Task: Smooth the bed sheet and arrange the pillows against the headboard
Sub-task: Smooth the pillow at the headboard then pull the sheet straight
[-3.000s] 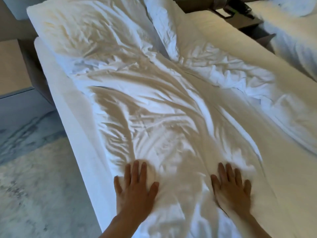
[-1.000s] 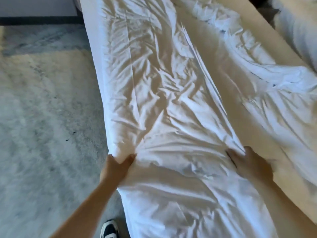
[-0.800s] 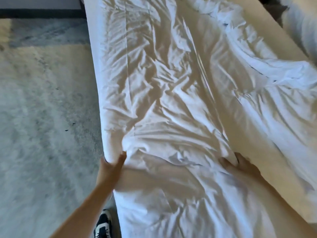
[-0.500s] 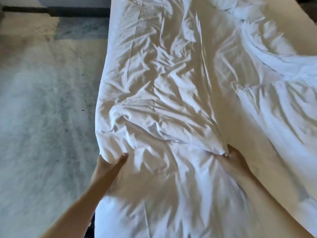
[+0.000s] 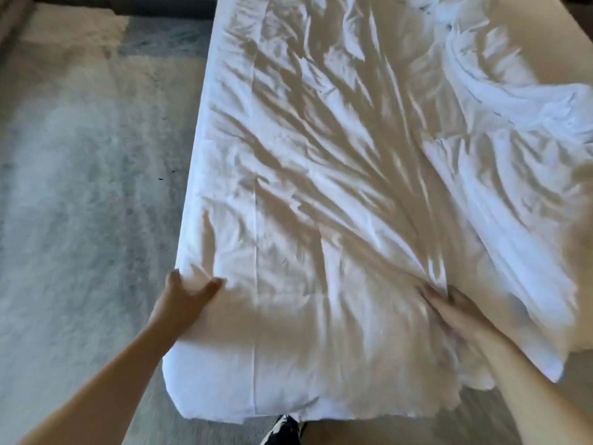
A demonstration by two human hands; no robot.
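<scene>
A: Logging the head view, the only one. White bed sheet (image 5: 321, 194) covers the mattress from the top of the frame down to the foot end near the bottom, where its hem hangs over the edge. Heavily creased; folds fan out up the bed from the spot by the right hand.

B: Left hand?

A: Left hand (image 5: 186, 300) sits at the left edge of the bed, near the foot corner. Thumb lies on top of the sheet, the other fingers wrap round the side, a fold of cloth pinched between them. Narrow grip, holding the sheet.

B: Right hand?

A: Right hand (image 5: 455, 308) is on top of the sheet, toward the right side. Fingers are curled and bunched where the creases meet, gripping gathered cloth. Motion blur over the knuckles; cannot tell exactly how many fingers are under the fold.

B: Other items on the bed?

A: Crumpled white duvet (image 5: 519, 149) heaped along the right half, its lower corner hanging off the foot end just beside the right forearm. Blurred.

B: Surroundings?

A: Grey mottled carpet (image 5: 80, 187) to the left of the bed. Tip of a black and white shoe (image 5: 282, 430) at the bottom edge, just beside the sheet's hem. No pillows in this view.
</scene>
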